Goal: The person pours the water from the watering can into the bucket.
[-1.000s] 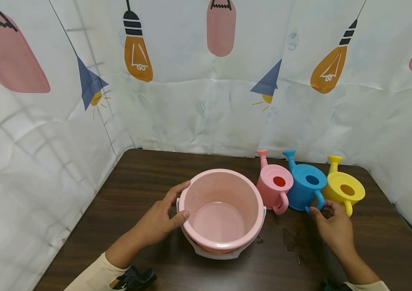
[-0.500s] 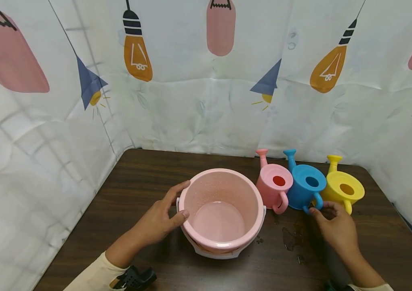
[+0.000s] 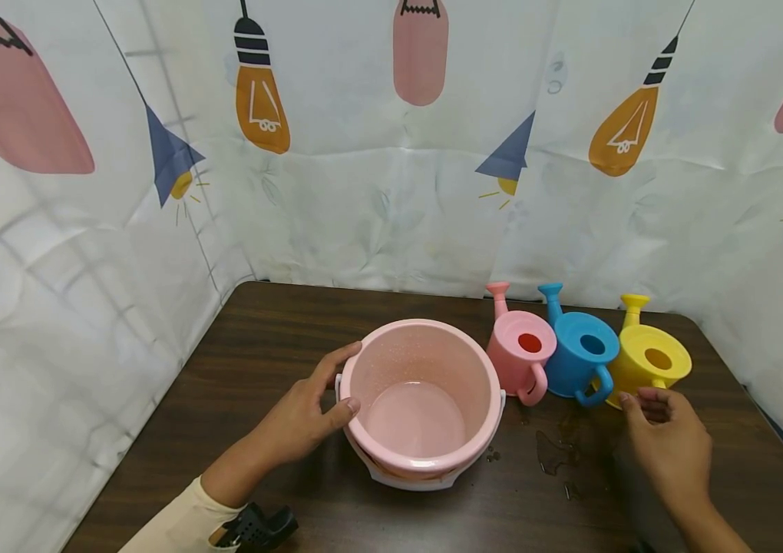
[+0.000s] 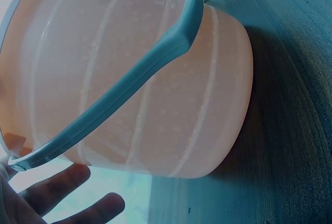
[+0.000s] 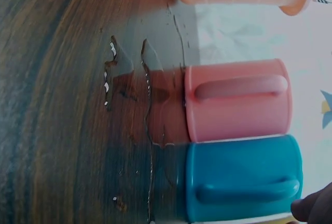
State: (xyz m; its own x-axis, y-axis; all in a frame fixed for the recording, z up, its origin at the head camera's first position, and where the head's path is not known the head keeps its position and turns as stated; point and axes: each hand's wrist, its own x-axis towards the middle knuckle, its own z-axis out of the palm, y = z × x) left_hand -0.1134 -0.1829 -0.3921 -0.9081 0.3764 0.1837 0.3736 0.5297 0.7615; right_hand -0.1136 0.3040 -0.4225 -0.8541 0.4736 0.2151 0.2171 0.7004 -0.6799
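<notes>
A pink bucket [image 3: 426, 453] stands on the dark wooden table, its white handle [image 4: 129, 79] hanging down the side. My left hand [image 3: 305, 415] rests at its left rim, thumb over the edge and fingers spread along the outside. To its right, a pink watering can [image 3: 517, 369], a blue watering can [image 3: 571, 372] and a yellow watering can [image 3: 633, 365] stand in a row, spouts toward the back. My right hand [image 3: 671, 442] has curled fingers at the yellow can's handle, pinching its lower part, which the fingers hide.
Puddles of water [image 3: 553, 453] lie on the wooden table [image 3: 281, 322] in front of the cans. A white printed curtain [image 3: 364, 215] hangs behind the table and along its left side.
My right hand has let go of the blue watering can's handle and moved right to the yellow one's handle. The left hand and the bucket stay where they were.
</notes>
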